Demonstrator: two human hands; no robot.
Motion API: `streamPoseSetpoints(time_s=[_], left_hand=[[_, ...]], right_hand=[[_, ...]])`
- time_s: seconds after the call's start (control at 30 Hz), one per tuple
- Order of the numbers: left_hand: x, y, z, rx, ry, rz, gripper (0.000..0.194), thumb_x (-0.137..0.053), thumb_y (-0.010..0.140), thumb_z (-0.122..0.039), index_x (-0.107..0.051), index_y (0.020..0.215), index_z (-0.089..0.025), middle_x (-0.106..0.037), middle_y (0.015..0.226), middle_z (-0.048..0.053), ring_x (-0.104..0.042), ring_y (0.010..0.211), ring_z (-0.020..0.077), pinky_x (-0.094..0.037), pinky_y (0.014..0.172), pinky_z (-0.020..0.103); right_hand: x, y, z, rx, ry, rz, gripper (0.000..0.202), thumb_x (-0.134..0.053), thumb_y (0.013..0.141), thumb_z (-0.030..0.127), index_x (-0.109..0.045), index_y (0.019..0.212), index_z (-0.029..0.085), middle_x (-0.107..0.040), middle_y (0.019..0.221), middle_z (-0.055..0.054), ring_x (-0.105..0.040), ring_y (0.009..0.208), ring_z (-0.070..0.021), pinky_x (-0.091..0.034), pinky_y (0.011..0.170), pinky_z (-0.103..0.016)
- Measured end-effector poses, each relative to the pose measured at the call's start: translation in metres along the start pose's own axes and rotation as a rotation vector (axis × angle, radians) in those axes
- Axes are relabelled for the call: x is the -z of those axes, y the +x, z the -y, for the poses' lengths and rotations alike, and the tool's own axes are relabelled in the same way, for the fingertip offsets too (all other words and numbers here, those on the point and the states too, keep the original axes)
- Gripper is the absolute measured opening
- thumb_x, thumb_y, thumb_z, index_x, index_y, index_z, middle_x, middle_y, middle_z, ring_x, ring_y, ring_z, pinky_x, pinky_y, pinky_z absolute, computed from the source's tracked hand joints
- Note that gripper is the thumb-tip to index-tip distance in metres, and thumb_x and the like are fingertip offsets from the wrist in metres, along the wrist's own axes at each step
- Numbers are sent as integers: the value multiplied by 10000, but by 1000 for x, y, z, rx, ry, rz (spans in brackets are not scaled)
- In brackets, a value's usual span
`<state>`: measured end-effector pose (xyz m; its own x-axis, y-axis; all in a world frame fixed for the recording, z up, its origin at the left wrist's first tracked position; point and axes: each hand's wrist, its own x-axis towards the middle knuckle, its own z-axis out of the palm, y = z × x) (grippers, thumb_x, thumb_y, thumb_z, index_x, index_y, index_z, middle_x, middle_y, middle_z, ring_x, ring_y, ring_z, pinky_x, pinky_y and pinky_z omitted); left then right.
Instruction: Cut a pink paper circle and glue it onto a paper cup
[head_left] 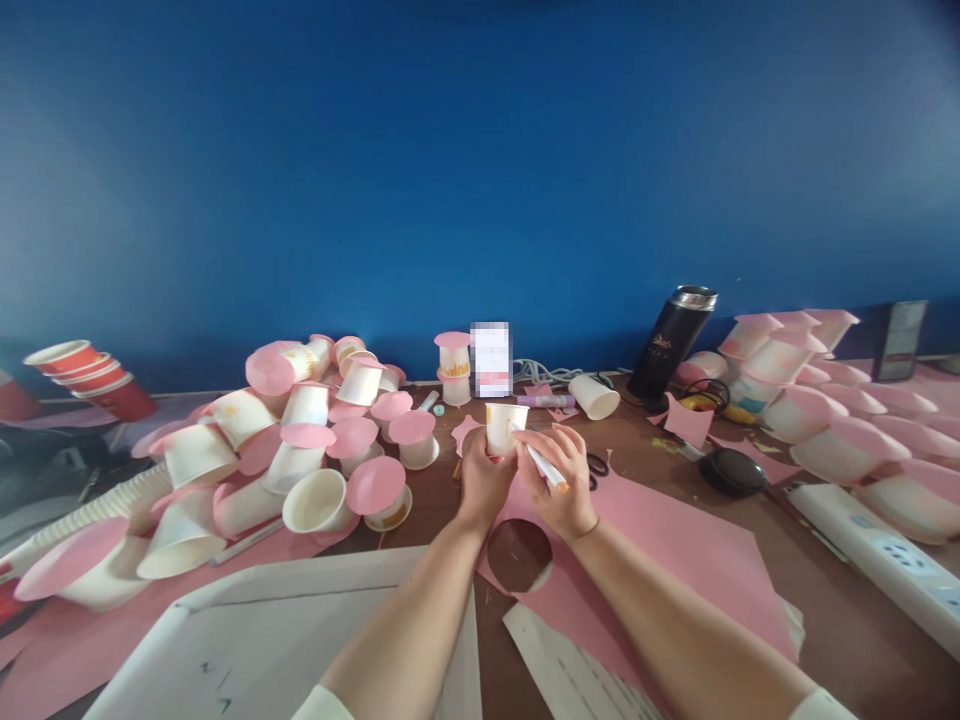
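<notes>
My left hand (484, 475) is wrapped round the lower part of a small white paper cup (504, 428), which stands upright with yellow marks on its side. In my right hand (559, 480) is a white and orange marker (549, 468), its tip end close to the cup's right side; whether it touches cannot be made out. Below the hands lies pink paper (675, 540) with a round hole cut in it. Black scissors (598, 466) rest just right of my right hand, partly hidden.
Many white cups with pink discs (376, 486) crowd the left, and more (847, 450) the right. A black flask (671, 340), a blurred phone screen (491, 360), red cups (97, 380), a white power strip (885, 550) and a white sheet (300, 640) are around.
</notes>
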<state>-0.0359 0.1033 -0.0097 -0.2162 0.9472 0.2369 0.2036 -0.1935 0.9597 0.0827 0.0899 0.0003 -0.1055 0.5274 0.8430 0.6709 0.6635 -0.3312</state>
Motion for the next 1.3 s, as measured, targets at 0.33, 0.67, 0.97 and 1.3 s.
streamPoseSetpoints(time_s=[0.33,0.67,0.97,1.3], left_hand=[[1,1,0,14,-3,-5,299,-691,674,-365,-622,868,-148,-601,772,42,-541,725,168,-410,660,277],[1,0,-2,50,-4,-3,308,-680,678,-365,-627,886,-143,-615,780,51,-553,743,180,-413,664,283],[2,-1,-4,64,-29,2,278,-677,674,-348,-623,860,-148,-609,761,43,-553,734,177,-415,656,275],[1,-1,-5,17,-27,23,231,-671,680,-328,-617,817,-151,-616,797,53,-554,765,180,-426,683,280]], right_hand=[[0,0,0,-14,-16,7,274,-570,858,162,-619,1100,280,-718,949,-2,-625,862,-180,-356,999,-409],[0,0,0,-9,-14,10,278,-567,863,162,-618,1107,286,-719,955,0,-622,852,-177,-353,997,-410],[0,0,2,1,-4,29,285,-563,866,171,-613,1123,284,-722,938,0,-629,850,-174,-351,1005,-409],[0,-1,0,-5,-18,29,292,-566,860,160,-609,1120,286,-719,952,-3,-626,873,-184,-354,1001,-419]])
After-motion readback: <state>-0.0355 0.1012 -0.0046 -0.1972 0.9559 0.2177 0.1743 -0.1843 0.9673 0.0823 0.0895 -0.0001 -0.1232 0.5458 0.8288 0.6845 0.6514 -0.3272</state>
